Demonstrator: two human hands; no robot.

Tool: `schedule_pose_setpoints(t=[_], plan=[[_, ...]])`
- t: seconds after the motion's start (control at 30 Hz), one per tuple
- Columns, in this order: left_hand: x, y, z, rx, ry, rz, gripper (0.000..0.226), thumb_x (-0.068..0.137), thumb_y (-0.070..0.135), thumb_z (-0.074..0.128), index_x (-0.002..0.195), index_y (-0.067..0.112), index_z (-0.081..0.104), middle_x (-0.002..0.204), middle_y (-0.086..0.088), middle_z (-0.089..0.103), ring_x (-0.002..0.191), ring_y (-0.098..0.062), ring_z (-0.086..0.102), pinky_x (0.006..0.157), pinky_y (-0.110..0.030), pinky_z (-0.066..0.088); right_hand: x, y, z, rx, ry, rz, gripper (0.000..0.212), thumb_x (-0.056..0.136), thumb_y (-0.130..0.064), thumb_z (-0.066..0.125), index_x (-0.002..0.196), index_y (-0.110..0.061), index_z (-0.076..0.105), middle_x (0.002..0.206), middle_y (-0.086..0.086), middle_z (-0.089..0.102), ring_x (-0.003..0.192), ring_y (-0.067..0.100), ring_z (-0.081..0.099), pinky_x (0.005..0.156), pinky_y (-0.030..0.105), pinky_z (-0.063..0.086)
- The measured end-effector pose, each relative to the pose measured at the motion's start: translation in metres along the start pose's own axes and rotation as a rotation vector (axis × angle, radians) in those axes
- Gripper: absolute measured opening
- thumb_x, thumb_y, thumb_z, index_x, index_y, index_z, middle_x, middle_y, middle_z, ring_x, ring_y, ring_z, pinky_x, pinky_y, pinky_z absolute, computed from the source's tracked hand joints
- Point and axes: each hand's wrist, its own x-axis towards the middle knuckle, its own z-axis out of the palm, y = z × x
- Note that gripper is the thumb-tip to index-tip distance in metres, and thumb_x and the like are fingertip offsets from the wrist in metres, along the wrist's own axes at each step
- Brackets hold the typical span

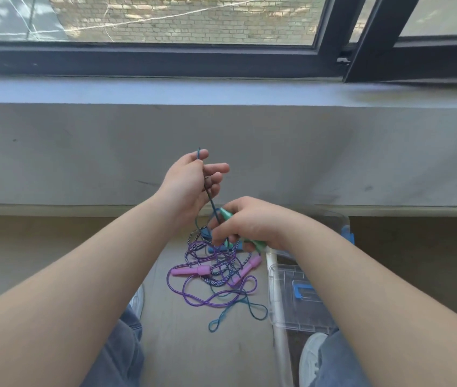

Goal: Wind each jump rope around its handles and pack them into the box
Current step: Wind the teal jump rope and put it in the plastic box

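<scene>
Right hand [249, 223] grips green handles [225, 214]. Left hand [191, 180] pinches teal cord [210, 198], raised taut. The cord's slack lies on the floor, crossed with the purple rope [210, 300], beside the box [305, 314]. Risk: winding may drag the tangle up and knot it.

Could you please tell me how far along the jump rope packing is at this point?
Done: nothing yet; no wound rope shows in the clear box. In hand: the right hand grips the green handles while the left hand pinches the teal cord, seemingly starting to wind. Left: the pink-handled rope and blue-handled rope lie tangled on the floor, unwound; all three need boxing.
</scene>
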Motion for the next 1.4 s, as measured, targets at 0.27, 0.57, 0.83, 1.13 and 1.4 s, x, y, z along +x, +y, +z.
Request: schedule_pose_setpoints(t=[0.27, 0.57, 0.83, 1.13, 1.4], plan=[[0.001, -0.007, -0.011, 0.282, -0.136, -0.220, 0.035, 0.101, 0.043, 0.047, 0.109, 0.011, 0.059, 0.088, -0.009, 0.067, 0.069, -0.021, 0.064, 0.073, -0.037, 0.057, 0.013, -0.004, -0.007, 0.148, 0.199, -0.118, 0.013, 0.095, -0.020, 0.060, 0.090, -0.010, 0.066, 0.071, 0.004, 0.070, 0.061, 0.024, 0.050, 0.045, 0.029, 0.038], [0.003, -0.012, -0.009, 0.452, -0.072, 0.091, 0.014, 0.098, 0.027, 0.057, 0.095, 0.023, 0.070, 0.085, 0.005, 0.072, 0.066, -0.010, 0.063, 0.049, -0.020, 0.038, 0.010, -0.011, -0.013, 0.136, 0.131, -0.143, 0.009, 0.096, -0.022, 0.062, 0.090, -0.016, 0.067, 0.071, 0.002, 0.073, 0.051, 0.017, 0.044, 0.040, 0.023, 0.036], [0.019, 0.005, -0.020, 0.085, 0.098, 0.092, 0.012, 0.102, 0.017, 0.052, 0.097, 0.013, 0.062, 0.089, -0.006, 0.070, 0.064, -0.010, 0.073, 0.056, -0.019, 0.057, 0.002, -0.008, -0.019, -0.296, 0.119, -0.083, 0.018, 0.092, -0.032, 0.065, 0.094, -0.014, 0.069, 0.071, 0.001, 0.068, 0.051, 0.021, 0.051, 0.047, 0.027, 0.046], [0.017, 0.000, -0.017, 0.463, 0.062, -0.142, 0.041, 0.089, 0.024, 0.070, 0.121, 0.006, 0.052, 0.126, -0.009, 0.051, 0.113, -0.028, 0.057, 0.076, -0.051, 0.061, 0.005, -0.008, -0.025, -0.398, 0.246, -0.176, 0.017, 0.095, -0.033, 0.054, 0.092, -0.020, 0.065, 0.072, -0.010, 0.076, 0.062, 0.010, 0.063, 0.062, 0.029, 0.050], [0.009, 0.001, -0.019, 1.049, 0.038, 0.003, 0.067, 0.092, 0.047, 0.054, 0.151, 0.022, 0.034, 0.146, -0.005, 0.047, 0.126, -0.030, 0.051, 0.100, -0.048, 0.050, 0.005, -0.007, -0.025, -0.071, 0.189, -0.204, 0.017, 0.104, -0.024, 0.051, 0.105, -0.007, 0.056, 0.071, 0.009, 0.061, 0.055, 0.022, 0.063, 0.055, 0.039, 0.060]])
